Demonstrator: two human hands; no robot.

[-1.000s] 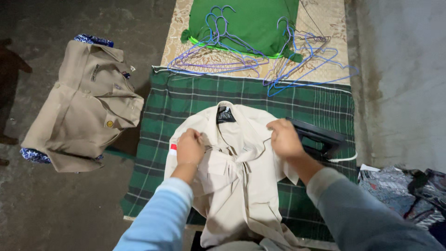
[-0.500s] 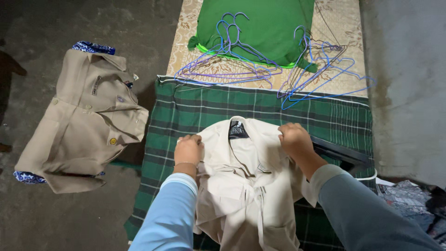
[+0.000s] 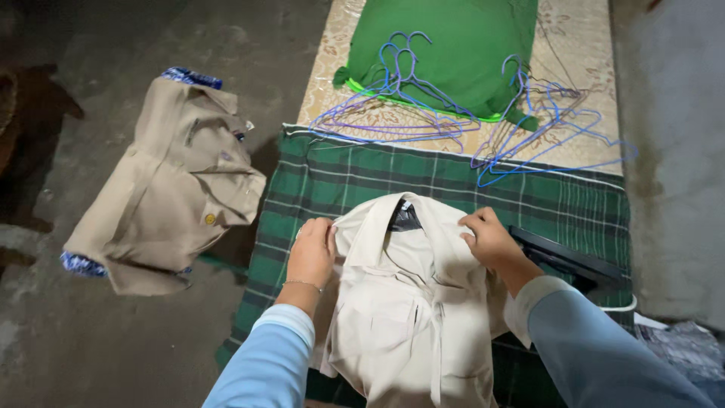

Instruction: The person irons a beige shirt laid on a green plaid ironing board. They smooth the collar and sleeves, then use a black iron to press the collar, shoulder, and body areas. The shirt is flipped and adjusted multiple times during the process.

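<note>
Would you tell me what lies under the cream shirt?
A green plaid cloth shows around the cream shirt. The part beneath it is covered, so anything else there stays hidden.

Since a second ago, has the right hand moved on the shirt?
Yes. The right hand has slid inward along the cream shirt toward its collar, away from the black iron, which it overlapped earlier; both hands grip the shoulders.

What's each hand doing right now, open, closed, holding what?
Left hand: closed, fingers gripping the cream shirt at its left shoulder.
Right hand: closed, fingers pinching the same shirt at its right shoulder.
</note>
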